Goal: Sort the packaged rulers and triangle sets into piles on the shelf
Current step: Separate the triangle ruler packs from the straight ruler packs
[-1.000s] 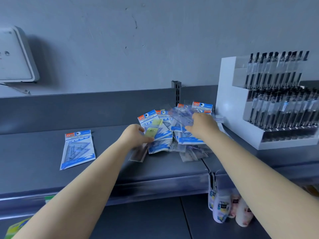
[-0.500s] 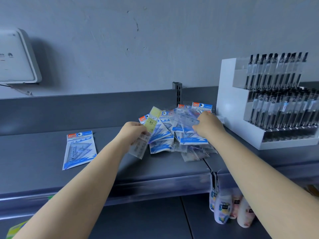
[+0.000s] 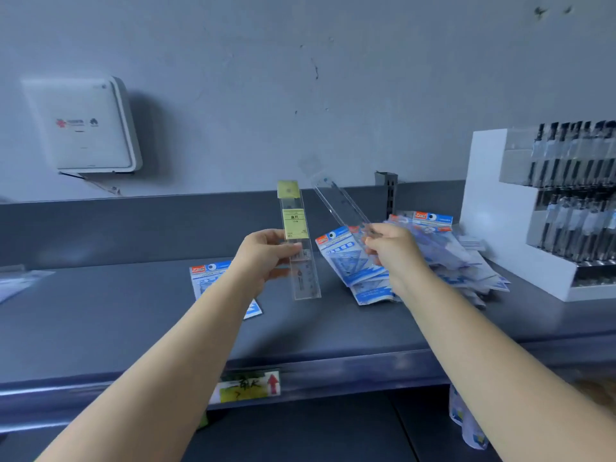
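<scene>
Two clear flat rulers — left hand [image 3: 266,253] fingers pinching yellow-labelled ruler [image 3: 297,238], right hand [image 3: 391,250] gripping plain ruler [image 3: 340,203].

The left hand [image 3: 266,253] gripped a yellow-labelled ruler [image 3: 298,241] upright, thumb across its front. The right hand [image 3: 391,250] pinched a clear ruler [image 3: 340,203] slanting up-left from its fingertips. Triangle packs [image 3: 446,258] lay heaped behind those fingers on the shelf [image 3: 100,315].
</scene>
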A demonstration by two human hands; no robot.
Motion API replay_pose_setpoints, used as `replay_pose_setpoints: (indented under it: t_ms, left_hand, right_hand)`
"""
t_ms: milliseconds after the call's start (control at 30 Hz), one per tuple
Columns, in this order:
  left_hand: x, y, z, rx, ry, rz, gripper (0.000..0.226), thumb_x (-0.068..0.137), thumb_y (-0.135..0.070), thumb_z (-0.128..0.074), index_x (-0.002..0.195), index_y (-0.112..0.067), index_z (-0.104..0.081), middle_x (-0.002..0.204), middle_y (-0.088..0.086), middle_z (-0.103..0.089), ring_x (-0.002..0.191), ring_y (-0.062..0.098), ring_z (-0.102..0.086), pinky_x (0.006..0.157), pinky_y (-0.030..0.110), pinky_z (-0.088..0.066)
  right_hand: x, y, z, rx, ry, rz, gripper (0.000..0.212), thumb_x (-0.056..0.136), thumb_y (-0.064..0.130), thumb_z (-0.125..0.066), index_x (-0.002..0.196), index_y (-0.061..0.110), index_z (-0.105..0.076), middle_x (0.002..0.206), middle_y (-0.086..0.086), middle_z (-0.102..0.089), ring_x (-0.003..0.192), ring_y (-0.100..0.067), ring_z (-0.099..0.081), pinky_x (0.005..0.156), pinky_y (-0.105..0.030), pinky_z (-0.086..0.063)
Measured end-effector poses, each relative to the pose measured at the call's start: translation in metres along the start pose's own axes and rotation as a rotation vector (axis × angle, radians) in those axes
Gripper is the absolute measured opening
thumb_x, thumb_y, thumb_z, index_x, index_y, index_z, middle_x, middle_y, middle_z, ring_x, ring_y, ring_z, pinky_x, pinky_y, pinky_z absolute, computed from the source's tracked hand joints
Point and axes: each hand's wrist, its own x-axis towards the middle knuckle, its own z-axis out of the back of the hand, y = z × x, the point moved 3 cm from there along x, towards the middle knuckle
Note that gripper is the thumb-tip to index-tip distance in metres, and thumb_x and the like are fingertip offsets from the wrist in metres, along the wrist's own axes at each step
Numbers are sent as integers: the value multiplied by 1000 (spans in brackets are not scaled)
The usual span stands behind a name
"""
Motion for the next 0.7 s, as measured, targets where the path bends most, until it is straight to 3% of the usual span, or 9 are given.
replay_pose_setpoints:
  t_ms: [67,233,400,567,700]
  left_hand:
    - [-4,-4,27,33,-16,-30,10,85,-6,-66,92,-13,-63,84,1,-69,59,8,-69,67,32,-57]
    - [-17,-10,102,32,-74,-54,9,86,-6,-65,88,-15,-63,82,3,-67,58,10,-68,46,21,-53]
    - [-31,-8,192,56,-162,-47,12,85,-8,-66,95,-16,-66,82,1,-69,56,8,-68,46,20,-52]
    - [-52,-1,289,119,-304,-51,13,85,-8,-67,89,-20,-64,77,2,-67,49,5,-64,44,18,-51]
    - [-65,3,360,279,-395,-41,30,83,-7,-69,111,-14,-61,75,2,-67,44,1,-61,41,17,-48]
  right_hand:
    - [-9,1,-32,81,23,-42,25,90,-7,-47,97,12,-61,75,4,-57,54,-5,-50,39,-7,-33]
    - [-39,2,-121,245,138,-169,23,87,-1,-57,75,18,-60,74,3,-62,62,-9,-54,54,-18,-32]
    - [-64,2,-204,250,262,-203,19,87,2,-59,78,17,-59,77,1,-67,61,-8,-59,59,-21,-38]
    - [-94,14,-293,171,505,-259,20,86,-5,-59,82,14,-55,79,-3,-67,63,-13,-62,58,-22,-44]
    - [-116,18,-363,90,597,-289,25,81,-14,-51,86,11,-52,77,-5,-67,61,-15,-64,59,-24,-47]
